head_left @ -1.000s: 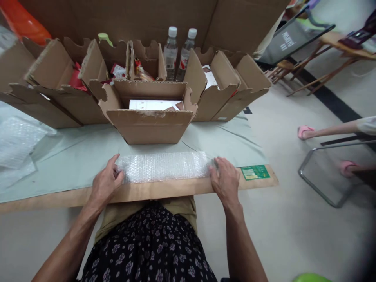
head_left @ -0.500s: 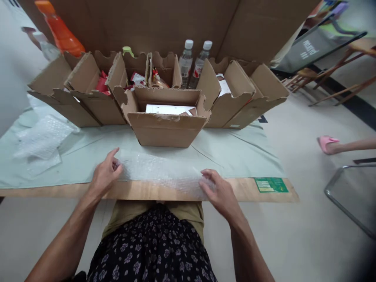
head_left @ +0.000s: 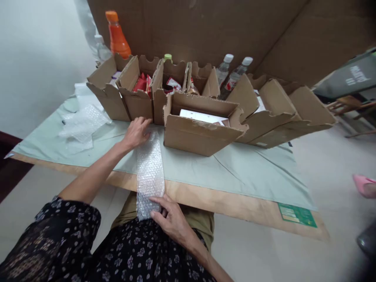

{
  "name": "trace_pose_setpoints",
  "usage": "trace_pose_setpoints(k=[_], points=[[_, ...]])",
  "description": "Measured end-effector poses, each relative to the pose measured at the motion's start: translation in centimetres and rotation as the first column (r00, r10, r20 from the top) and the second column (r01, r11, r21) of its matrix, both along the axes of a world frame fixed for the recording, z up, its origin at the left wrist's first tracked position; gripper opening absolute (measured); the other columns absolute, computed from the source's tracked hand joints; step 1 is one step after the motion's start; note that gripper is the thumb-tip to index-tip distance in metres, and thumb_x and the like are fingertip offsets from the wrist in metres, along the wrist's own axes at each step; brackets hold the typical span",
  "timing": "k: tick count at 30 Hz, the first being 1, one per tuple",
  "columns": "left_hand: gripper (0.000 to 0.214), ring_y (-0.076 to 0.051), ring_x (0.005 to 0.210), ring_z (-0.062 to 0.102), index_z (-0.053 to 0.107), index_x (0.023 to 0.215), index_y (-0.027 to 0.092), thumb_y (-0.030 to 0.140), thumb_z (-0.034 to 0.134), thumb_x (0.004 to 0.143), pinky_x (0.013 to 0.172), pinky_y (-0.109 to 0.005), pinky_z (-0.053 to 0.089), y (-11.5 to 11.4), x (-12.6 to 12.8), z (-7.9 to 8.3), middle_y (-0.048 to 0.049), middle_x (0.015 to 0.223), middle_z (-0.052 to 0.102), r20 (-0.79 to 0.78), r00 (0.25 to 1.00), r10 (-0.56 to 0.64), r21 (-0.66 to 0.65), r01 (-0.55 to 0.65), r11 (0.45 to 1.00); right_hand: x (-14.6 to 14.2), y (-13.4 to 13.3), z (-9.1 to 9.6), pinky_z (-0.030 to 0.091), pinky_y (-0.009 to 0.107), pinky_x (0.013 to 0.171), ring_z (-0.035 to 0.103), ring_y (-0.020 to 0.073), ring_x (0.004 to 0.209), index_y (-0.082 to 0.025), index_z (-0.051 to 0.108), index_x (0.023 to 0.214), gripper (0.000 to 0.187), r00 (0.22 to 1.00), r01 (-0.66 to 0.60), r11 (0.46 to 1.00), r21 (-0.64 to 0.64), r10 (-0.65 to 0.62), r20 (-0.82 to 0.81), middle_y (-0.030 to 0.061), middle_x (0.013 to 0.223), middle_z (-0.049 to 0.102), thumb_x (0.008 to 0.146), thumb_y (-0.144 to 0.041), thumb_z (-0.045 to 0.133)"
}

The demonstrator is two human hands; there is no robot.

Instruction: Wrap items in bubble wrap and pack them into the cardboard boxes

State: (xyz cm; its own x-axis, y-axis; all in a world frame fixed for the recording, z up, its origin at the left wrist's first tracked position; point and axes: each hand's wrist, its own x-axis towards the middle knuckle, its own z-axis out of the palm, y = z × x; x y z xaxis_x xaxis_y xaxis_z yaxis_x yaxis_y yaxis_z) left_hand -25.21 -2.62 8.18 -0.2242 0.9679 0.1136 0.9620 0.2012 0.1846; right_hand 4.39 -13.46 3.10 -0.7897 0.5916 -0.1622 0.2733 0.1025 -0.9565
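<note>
A long strip of bubble wrap (head_left: 149, 168) lies lengthwise across the pale green sheet (head_left: 235, 168) and hangs over the near edge of the wooden board. My left hand (head_left: 136, 132) grips its far end, just in front of the row of cardboard boxes. My right hand (head_left: 170, 219) pinches its near end down by my lap. An open cardboard box (head_left: 199, 135) with a white flat item (head_left: 202, 116) inside stands right beside the strip.
Several open cardboard boxes (head_left: 132, 98) with red packets line the back, with water bottles (head_left: 232, 76) and an orange bottle (head_left: 117, 37) behind them. Loose bubble wrap (head_left: 82, 123) lies at the left. A green label (head_left: 296, 215) sits on the board's right. A pink shoe (head_left: 364, 185) shows at far right.
The bubble wrap strip has been turned from crosswise to lengthwise: my left hand went forward to the boxes, my right hand pulled back to my lap. The view swung left.
</note>
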Motion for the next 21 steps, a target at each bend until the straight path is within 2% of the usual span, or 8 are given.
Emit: trace_pose_setpoints(k=[3, 5, 8, 11, 14, 16, 18, 21], points=[[0.046, -0.03, 0.125, 0.061, 0.064, 0.132, 0.014, 0.018, 0.051, 0.088, 0.111, -0.05, 0.048, -7.4, 1.6, -1.4, -0.0142, 0.129, 0.068, 0.285, 0.935, -0.211, 0.165, 0.169, 0.972, 0.4, 0.5, -0.2, 0.05, 0.032, 0.077, 0.06, 0.0167, 0.082, -0.027, 0.076, 0.123, 0.036, 0.998, 0.004, 0.985, -0.171, -0.016, -0.066, 0.003, 0.098, 0.069, 0.088, -0.032, 0.068], [0.047, -0.027, 0.129, 0.062, 0.065, 0.132, 0.022, 0.017, 0.05, 0.088, 0.113, -0.05, 0.049, -13.0, 2.4, -1.8, -0.0095, 0.133, 0.069, 0.546, 0.755, -0.363, 0.173, 0.322, 0.931, 0.4, 0.7, -0.4, 0.047, 0.03, 0.072, 0.057, 0.0148, 0.074, -0.027, 0.076, 0.123, 0.037, 0.995, 0.009, 0.942, -0.335, -0.041, -0.089, 0.0001, 0.083, 0.065, 0.088, -0.037, 0.069], [0.068, -0.03, 0.143, 0.052, 0.049, 0.153, 0.03, 0.019, 0.055, 0.086, 0.119, -0.054, 0.042, -19.1, 3.5, -1.7, -0.0082, 0.153, 0.058, 0.785, 0.534, -0.315, 0.069, 0.43, 0.9, -0.4, 1.3, -0.3, 0.046, 0.028, 0.067, 0.056, 0.012, 0.064, -0.026, 0.075, 0.124, 0.041, 0.984, 0.021, 0.831, -0.556, -0.116, -0.136, -0.003, 0.073, 0.061, 0.087, -0.045, 0.074], [0.088, -0.032, 0.145, 0.051, 0.031, 0.163, 0.028, 0.025, 0.066, 0.082, 0.122, -0.054, 0.039, -20.7, 4.7, -1.6, -0.012, 0.157, 0.054, 0.867, 0.447, -0.222, 0.036, 0.388, 0.921, -1.7, 2.1, 0.3, 0.047, 0.027, 0.068, 0.062, 0.0135, 0.07, -0.024, 0.071, 0.126, 0.048, 0.946, 0.025, 0.722, -0.691, -0.24, -0.217, -0.0001, 0.077, 0.068, 0.086, -0.051, 0.075], [0.069, -0.029, 0.128, 0.064, 0.047, 0.153, 0.024, 0.031, 0.066, 0.087, 0.112, -0.047, 0.05, -19.2, 6.0, -2.5, -0.0121, 0.139, 0.068, 0.84, 0.541, -0.039, -0.019, 0.101, 0.995, -2.4, 2.8, 0.8, 0.051, 0.028, 0.07, 0.07, 0.0184, 0.089, -0.026, 0.056, 0.144, 0.063, 0.908, 0.01, 0.671, -0.741, -0.317, -0.275, 0.007, 0.105, 0.074, 0.089, -0.052, 0.072], [0.05, -0.025, 0.108, 0.07, 0.06, 0.139, 0.019, 0.034, 0.059, 0.091, 0.098, -0.041, 0.056, -17.7, 6.6, -3.5, -0.0103, 0.115, 0.075, 0.817, 0.567, 0.105, -0.048, -0.114, 0.992, -2.3, 3.0, 0.8, 0.054, 0.03, 0.071, 0.072, 0.0194, 0.093, -0.03, 0.038, 0.157, 0.074, 0.902, 0.059, 0.729, -0.682, -0.332, -0.277, 0.0088, 0.119, 0.072, 0.092, -0.049, 0.069], [0.047, -0.021, 0.088, 0.071, 0.063, 0.132, 0.014, 0.036, 0.057, 0.09, 0.084, -0.035, 0.057, -16.5, 6.9, -4.4, -0.0055, 0.092, 0.074, 0.823, 0.542, 0.169, -0.057, -0.217, 0.975, -1.8, 3.1, 0.7, 0.056, 0.032, 0.074, 0.072, 0.0181, 0.089, -0.033, 0.029, 0.162, 0.075, 0.908, 0.176, 0.853, -0.492, -0.333, -0.254, 0.0073, 0.118, 0.072, 0.097, -0.042, 0.064], [0.056, -0.017, 0.071, 0.065, 0.059, 0.135, 0.012, 0.035, 0.06, 0.085, 0.072, -0.03, 0.053, -15.6, 6.9, -5.2, 0.0014, 0.076, 0.066, 0.814, 0.548, 0.191, -0.058, -0.25, 0.966, -1.2, 3.4, 0.3, 0.057, 0.042, 0.091, 0.07, 0.0208, 0.101, -0.033, 0.048, 0.151, 0.054, 0.946, 0.257, 0.962, 0.092, -0.231, -0.225, 0.0065, 0.118, 0.073, 0.099, -0.028, 0.059]])
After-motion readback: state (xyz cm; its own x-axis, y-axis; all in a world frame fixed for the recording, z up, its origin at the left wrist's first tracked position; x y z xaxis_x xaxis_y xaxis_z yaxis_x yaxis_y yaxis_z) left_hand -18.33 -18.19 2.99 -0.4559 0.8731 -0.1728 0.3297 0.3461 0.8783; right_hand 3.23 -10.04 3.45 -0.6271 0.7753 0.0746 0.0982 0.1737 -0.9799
